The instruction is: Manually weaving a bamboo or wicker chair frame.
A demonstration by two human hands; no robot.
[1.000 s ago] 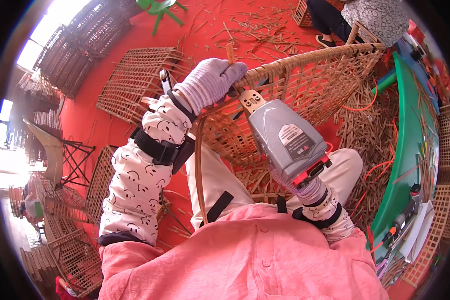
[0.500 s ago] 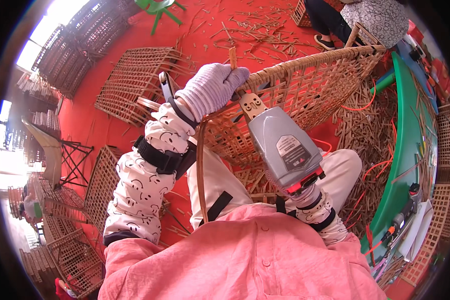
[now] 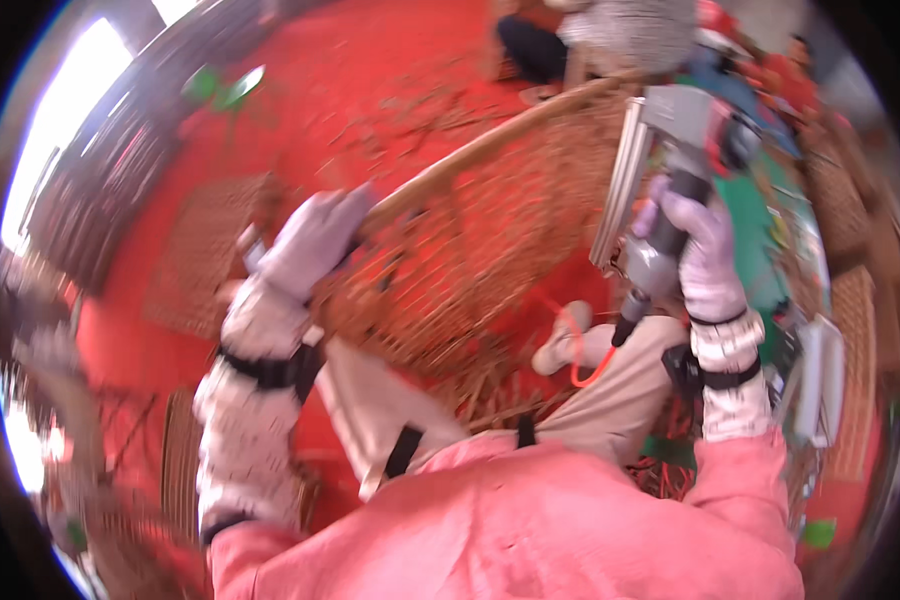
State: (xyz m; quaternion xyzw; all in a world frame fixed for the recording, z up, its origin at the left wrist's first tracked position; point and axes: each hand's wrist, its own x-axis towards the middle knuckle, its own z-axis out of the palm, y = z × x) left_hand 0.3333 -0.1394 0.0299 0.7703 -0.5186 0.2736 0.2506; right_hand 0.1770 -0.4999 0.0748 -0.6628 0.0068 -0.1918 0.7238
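A large woven basket [image 3: 490, 230] of brown cane or bamboo strips leans across my lap, its thick rim rising to the far right. My left hand [image 3: 315, 240], in a pale lilac glove, is closed at the near left end of that rim. In my gloved right hand [image 3: 708, 250] is a grey air nail gun [image 3: 675, 115], gripped by its dark handle and raised to the right, apart from the basket. An orange hose [image 3: 582, 375] hangs from the handle's lower end. Motion blur hides the finer weave and my left fingertips.
Another person [image 3: 635, 35] sits beyond the basket's far end. A green board [image 3: 760, 225] with tools and strips lies at right. Wood scraps [image 3: 410, 125] litter the red floor. Another woven panel [image 3: 210, 250] lies at left, and a green stool [image 3: 225, 90] stands far left.
My right hand has lifted the nail gun from the rim beside my left hand, up and to the right. The view has shifted; my left hand stays at the rim.
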